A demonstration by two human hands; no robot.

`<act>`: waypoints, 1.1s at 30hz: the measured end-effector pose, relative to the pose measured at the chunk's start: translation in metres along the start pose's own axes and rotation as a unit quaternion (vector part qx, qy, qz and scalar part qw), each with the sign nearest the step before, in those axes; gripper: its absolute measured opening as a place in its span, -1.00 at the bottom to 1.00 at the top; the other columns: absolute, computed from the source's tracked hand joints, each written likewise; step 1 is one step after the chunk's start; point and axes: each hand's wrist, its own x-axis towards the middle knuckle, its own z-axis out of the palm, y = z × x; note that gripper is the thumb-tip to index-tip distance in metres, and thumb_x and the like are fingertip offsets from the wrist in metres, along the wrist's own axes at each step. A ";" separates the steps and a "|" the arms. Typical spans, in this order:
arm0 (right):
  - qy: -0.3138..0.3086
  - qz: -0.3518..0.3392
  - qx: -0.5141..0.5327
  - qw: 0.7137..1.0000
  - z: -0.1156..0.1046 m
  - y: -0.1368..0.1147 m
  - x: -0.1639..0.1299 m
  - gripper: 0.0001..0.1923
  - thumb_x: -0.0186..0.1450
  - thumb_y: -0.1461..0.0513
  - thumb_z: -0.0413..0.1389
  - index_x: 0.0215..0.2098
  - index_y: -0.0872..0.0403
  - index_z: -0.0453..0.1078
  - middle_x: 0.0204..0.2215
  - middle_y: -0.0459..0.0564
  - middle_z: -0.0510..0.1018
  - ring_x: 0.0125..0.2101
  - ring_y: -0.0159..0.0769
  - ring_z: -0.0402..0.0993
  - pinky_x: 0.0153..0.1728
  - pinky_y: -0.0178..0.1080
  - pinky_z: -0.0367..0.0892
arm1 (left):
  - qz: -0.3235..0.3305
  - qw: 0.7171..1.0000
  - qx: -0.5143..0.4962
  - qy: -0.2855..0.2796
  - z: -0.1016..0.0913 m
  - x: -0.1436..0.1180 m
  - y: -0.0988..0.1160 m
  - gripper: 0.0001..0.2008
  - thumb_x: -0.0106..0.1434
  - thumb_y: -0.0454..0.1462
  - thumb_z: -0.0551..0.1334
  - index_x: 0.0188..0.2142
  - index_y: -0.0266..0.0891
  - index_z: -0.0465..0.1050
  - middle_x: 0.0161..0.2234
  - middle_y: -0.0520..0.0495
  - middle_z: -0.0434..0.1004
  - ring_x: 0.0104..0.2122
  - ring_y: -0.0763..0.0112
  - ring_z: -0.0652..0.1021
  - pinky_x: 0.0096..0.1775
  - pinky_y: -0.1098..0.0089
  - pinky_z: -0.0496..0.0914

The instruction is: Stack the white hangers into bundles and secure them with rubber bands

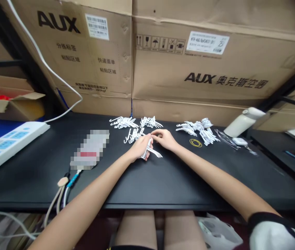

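Observation:
My left hand (140,147) is closed around a small bunch of white plastic hooks (154,150), whose curved ends stick out to the right. Against the top of this bunch, my right hand (166,139) has its thumb and index finger pinched together; what lies between them is too small to make out. Just behind my left hand lies a loose pile of white hooks (131,135). Two more piles, a left one (123,122) and a right one (150,121), rest farther back. Several bundles of white hooks (206,132) lie together to the right, beside yellow rubber bands (195,143).
Large cardboard boxes (160,80) wall off the back of the black table (183,184). At left are a power strip (12,146) and a blurred-out phone-like object (91,149) on a cable. A white bottle (243,122) lies tilted at right, near a coiled thin cable (225,139).

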 end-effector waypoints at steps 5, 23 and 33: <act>-0.035 -0.021 -0.059 0.997 0.011 -0.003 0.018 -0.86 0.14 0.26 0.15 -0.40 0.18 0.51 -0.44 -0.02 0.58 -0.58 -0.49 0.28 -0.47 -0.37 0.21 | 0.005 0.999 0.005 0.043 -0.008 0.001 0.005 -0.68 0.33 -0.04 -0.03 -0.36 -0.24 0.22 -0.65 0.11 0.29 -0.82 0.57 0.29 -0.78 0.55 0.20; 0.022 0.115 0.117 0.986 -0.060 0.017 -0.041 -0.65 0.06 0.04 0.22 -0.41 0.19 0.43 -0.68 -0.16 0.34 -0.68 -0.52 0.17 -0.69 -0.42 0.05 | -0.009 0.997 0.029 0.065 -0.008 -0.002 0.011 -0.67 0.33 -0.07 -0.01 -0.14 -0.24 0.32 -0.62 0.07 0.36 -0.81 0.55 0.31 -0.78 0.54 0.21; 0.058 0.049 0.193 0.978 -0.026 -0.014 -0.056 -0.66 0.08 0.03 0.23 -0.43 0.16 0.43 -0.61 -0.10 0.39 -0.65 -0.49 0.19 -0.68 -0.38 0.09 | 0.077 0.986 0.106 0.107 -0.001 0.001 0.001 -0.61 0.31 0.03 -0.01 -0.37 -0.24 0.27 -0.59 0.04 0.39 -0.73 0.47 0.46 -0.77 0.56 0.24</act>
